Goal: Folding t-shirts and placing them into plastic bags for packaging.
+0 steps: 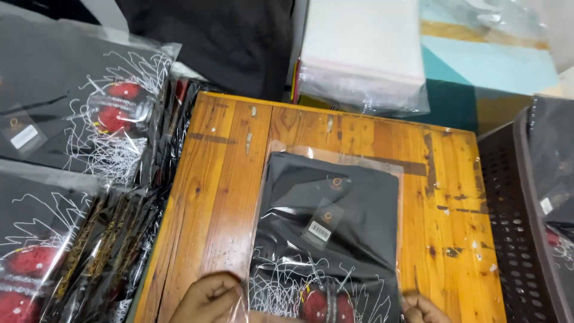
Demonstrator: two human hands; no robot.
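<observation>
Hands point(206, 299) grip bagged black shirt point(332, 239), white-red print, hangtag.

Glossy clear plastic bag point(335, 239) over matt black cloth, paper tag inside. Worn, scratched varnished wood on the table point(221, 179). Perforated dark plastic basket point(514, 227) at right edge.

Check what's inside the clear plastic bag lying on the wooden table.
The clear plastic bag holds a folded black garment with a white-and-red print and a small hang tag. The garment's lower part runs out of frame; its underside is hidden against the wooden table.
</observation>
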